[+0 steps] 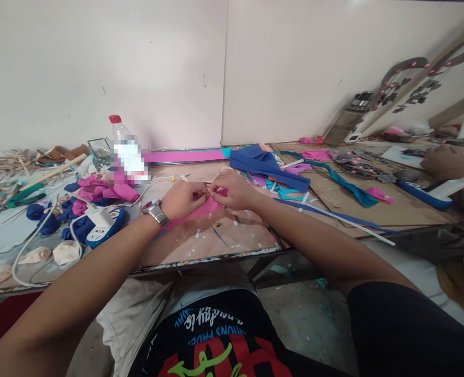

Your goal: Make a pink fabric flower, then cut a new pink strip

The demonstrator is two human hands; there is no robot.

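- Left hand (185,200) and right hand (230,191) meet over the table (243,235), fingertips nearly touching, each closed in a pinch on the pink sheet (200,211). So tight a grip, so close together, probably serves fine control over a small fold or edge; the exact spot is hidden by the fingers.
- The sheet lies in front of the person, its loose part spreading below the left hand over the tabletop, which likely takes its weight and leaves the fingers free to work.
- Both forearms reach in from the sides, so the sheet sits midway between them, perhaps the easiest place to see it.
- Pink strips (184,156) lie flat along the wall, beyond the hands, seemingly kept straight and out of the way.
- Blue cloth (271,166) lies just past the right hand, within apparent easy reach.
- The bottle (116,120) stands upright at the back, perhaps to avoid knocks.
- The power strip (105,227) rests left of the left forearm, near the pink bundles (94,187); its cable (72,230) loops beside it, away from the sheet.
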